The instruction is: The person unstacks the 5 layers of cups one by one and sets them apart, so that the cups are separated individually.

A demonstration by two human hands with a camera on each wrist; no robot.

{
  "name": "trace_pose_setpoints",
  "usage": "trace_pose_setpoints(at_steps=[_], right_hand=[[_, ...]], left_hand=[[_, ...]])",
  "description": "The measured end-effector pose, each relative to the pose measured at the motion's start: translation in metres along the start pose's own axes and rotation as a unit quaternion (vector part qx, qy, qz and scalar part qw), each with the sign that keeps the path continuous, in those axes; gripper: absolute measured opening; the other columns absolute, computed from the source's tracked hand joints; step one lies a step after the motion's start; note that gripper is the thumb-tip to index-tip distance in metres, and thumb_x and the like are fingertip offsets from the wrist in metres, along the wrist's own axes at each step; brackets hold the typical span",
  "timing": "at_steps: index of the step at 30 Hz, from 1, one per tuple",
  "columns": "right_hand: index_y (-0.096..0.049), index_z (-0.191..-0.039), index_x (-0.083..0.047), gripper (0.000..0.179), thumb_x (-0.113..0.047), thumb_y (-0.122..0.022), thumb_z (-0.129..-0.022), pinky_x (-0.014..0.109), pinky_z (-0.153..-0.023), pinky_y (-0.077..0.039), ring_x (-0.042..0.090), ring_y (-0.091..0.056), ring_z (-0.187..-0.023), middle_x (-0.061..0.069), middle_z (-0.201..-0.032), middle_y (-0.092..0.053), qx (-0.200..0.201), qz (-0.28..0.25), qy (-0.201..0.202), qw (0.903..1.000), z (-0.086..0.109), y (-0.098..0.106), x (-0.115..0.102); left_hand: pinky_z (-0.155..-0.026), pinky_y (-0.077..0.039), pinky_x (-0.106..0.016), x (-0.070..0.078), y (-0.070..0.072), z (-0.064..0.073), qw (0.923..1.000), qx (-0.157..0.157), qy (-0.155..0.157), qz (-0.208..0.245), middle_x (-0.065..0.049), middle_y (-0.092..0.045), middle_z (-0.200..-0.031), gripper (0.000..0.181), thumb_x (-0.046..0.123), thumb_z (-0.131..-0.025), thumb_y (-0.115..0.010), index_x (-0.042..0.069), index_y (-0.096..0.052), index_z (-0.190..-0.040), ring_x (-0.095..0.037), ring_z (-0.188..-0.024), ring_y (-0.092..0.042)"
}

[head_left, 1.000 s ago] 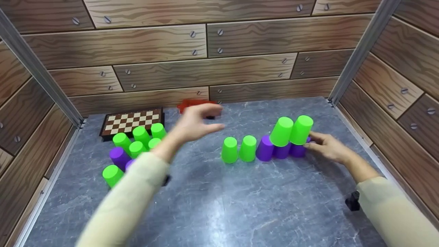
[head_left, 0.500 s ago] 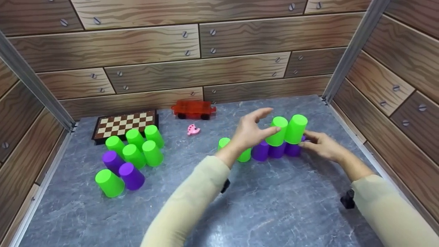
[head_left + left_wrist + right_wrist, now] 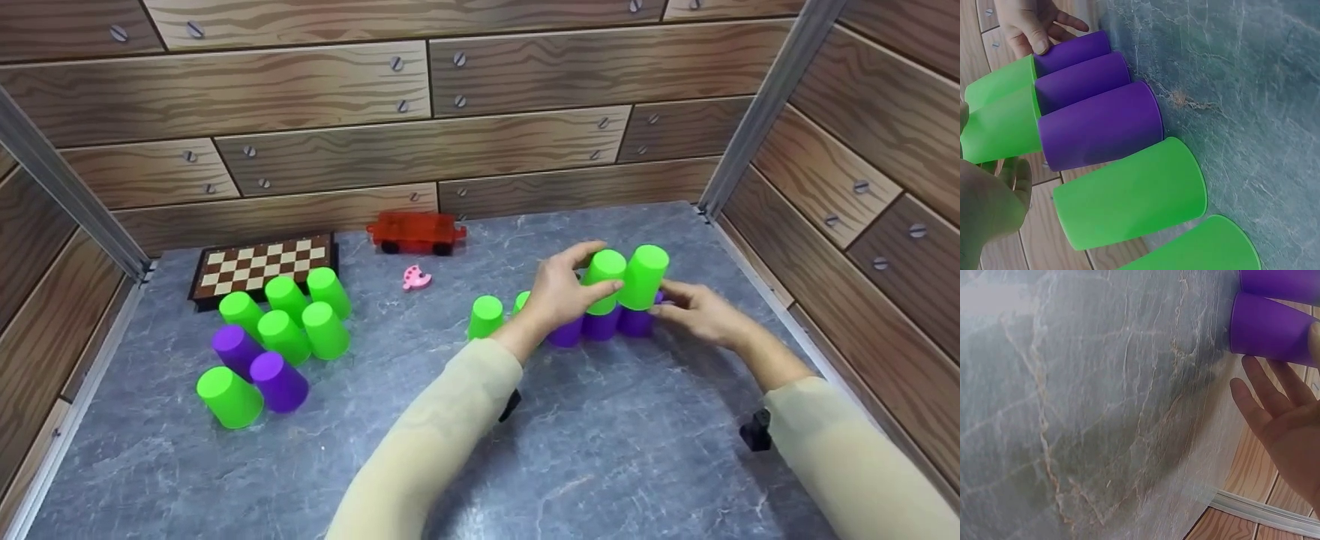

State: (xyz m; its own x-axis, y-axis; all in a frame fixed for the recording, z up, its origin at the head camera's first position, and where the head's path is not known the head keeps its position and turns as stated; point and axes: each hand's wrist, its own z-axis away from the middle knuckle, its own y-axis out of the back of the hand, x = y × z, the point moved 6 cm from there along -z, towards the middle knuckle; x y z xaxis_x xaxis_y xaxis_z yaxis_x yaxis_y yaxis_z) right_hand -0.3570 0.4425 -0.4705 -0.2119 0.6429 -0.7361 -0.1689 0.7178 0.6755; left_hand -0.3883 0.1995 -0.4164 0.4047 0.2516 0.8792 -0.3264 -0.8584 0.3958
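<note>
Upside-down cups form a row at the right of the head view. Two green cups stand on top of three purple ones. My left hand (image 3: 556,292) holds the left upper green cup (image 3: 606,279), thumb in front and fingers behind. The right upper green cup (image 3: 645,277) stands close beside it. My right hand (image 3: 705,319) holds the rightmost purple cup (image 3: 636,322) at the row's end; its thumb lies on that cup (image 3: 1275,329) in the right wrist view. Two more green cups (image 3: 1134,194) stand left of the purple row, partly behind my left arm in the head view.
Several green cups (image 3: 326,330) and two purple cups (image 3: 279,382) stand in a group at the left. Behind them lies a chessboard (image 3: 262,266). A red toy wagon (image 3: 416,232) and a small pink piece (image 3: 416,278) are near the back wall.
My left hand has moved right from above the table's middle to the left upper green cup and now grips it. My right hand stays at the rightmost purple cup.
</note>
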Motion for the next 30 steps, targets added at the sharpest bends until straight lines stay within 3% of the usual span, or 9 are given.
trace_pose_setpoints(at_steps=[4, 8, 13, 19, 25, 30], right_hand=[[-0.047, -0.156, 0.002, 0.056, -0.012, -0.067, -0.106, 0.014, -0.099, -0.046, 0.046, -0.057, -0.133, 0.028, -0.146, -0.059, 0.000, 0.005, 0.000, 1.0000, -0.003, -0.001, 0.001], [-0.045, -0.157, 0.003, 0.057, -0.010, -0.066, -0.106, 0.012, -0.098, -0.045, 0.047, -0.057, -0.133, 0.031, -0.146, -0.058, -0.003, 0.005, 0.001, 1.0000, -0.003, -0.001, 0.001], [-0.043, -0.158, 0.004, 0.058, -0.011, -0.066, -0.106, 0.010, -0.096, -0.043, 0.048, -0.055, -0.134, 0.032, -0.147, -0.057, -0.006, 0.009, 0.002, 0.9999, -0.002, 0.000, 0.002], [-0.041, -0.159, 0.003, 0.062, -0.017, -0.067, -0.106, 0.010, -0.095, -0.044, 0.049, -0.055, -0.134, 0.032, -0.148, -0.056, -0.003, 0.016, -0.014, 0.9998, 0.001, 0.004, 0.003], [-0.041, -0.159, 0.004, 0.061, -0.016, -0.067, -0.107, 0.009, -0.094, -0.044, 0.050, -0.055, -0.134, 0.033, -0.147, -0.056, -0.004, 0.014, -0.009, 0.9999, 0.000, 0.003, 0.004], [-0.042, -0.158, 0.005, 0.060, -0.014, -0.066, -0.107, 0.010, -0.094, -0.045, 0.050, -0.055, -0.133, 0.033, -0.146, -0.056, -0.007, 0.008, -0.003, 0.9999, -0.002, -0.001, 0.002]], left_hand=[[-0.093, -0.055, -0.021, 0.004, 0.008, 0.003, 0.9999, 0.005, -0.006, 0.011, 0.001, -0.071, -0.134, 0.058, 0.027, -0.094, -0.084, 0.017, -0.063, -0.147, -0.012, -0.119, -0.067], [-0.090, -0.057, -0.022, 0.012, 0.027, 0.011, 0.9994, 0.020, -0.018, 0.023, 0.000, -0.072, -0.131, 0.059, 0.025, -0.094, -0.085, 0.014, -0.063, -0.147, -0.011, -0.114, -0.067], [-0.088, -0.057, -0.021, 0.022, 0.061, 0.027, 0.9979, 0.044, -0.042, 0.022, -0.002, -0.073, -0.126, 0.057, 0.021, -0.092, -0.087, 0.013, -0.066, -0.144, -0.010, -0.110, -0.067], [-0.090, -0.058, -0.024, 0.027, 0.106, 0.057, 0.9948, 0.079, -0.064, 0.008, -0.003, -0.074, -0.127, 0.056, 0.018, -0.089, -0.089, 0.012, -0.068, -0.140, -0.011, -0.112, -0.067], [-0.092, -0.058, -0.033, 0.015, 0.152, 0.093, 0.9925, 0.100, -0.067, -0.025, -0.005, -0.074, -0.128, 0.054, 0.016, -0.087, -0.090, 0.012, -0.070, -0.138, -0.017, -0.113, -0.068], [-0.089, -0.061, -0.035, -0.004, 0.195, 0.119, 0.9936, 0.105, -0.018, -0.039, -0.005, -0.073, -0.130, 0.056, 0.016, -0.087, -0.090, 0.015, -0.069, -0.139, -0.022, -0.108, -0.068]])
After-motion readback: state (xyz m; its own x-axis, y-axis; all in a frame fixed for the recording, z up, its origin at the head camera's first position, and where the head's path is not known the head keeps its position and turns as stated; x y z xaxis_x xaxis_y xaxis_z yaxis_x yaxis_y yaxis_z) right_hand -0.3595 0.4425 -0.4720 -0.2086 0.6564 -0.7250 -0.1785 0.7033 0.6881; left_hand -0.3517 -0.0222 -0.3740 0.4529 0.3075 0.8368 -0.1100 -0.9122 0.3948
